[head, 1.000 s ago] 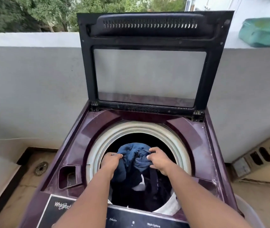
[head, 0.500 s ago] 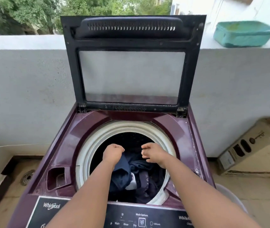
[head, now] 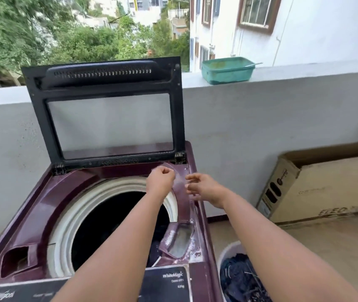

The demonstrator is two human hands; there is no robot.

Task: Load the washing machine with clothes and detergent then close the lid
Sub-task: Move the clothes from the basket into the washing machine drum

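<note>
A maroon top-loading washing machine (head: 49, 205) fills the lower left, its black-framed glass lid (head: 108, 118) standing upright. The drum (head: 112, 216) is dark inside, and a bit of dark clothing (head: 155, 251) shows at its right edge. My left hand (head: 160, 179) is a loose fist over the drum's far right rim and holds nothing. My right hand (head: 202, 188) hovers beside it above the machine's right top panel, fingers curled and apart, empty. The detergent recess (head: 179, 240) lies under my right forearm. A white bucket (head: 230, 252) of dark clothes (head: 241, 280) stands at the machine's right.
A grey parapet wall (head: 260, 118) runs behind the machine, with a teal tub (head: 227, 70) on its ledge. A cardboard box (head: 321, 186) leans against the wall on the right. A small recess (head: 17, 260) sits at the machine's front left.
Both hands have let go of the blue clothes and risen out of the drum toward its far right rim. My view has swung up and right, bringing the bucket into sight.
</note>
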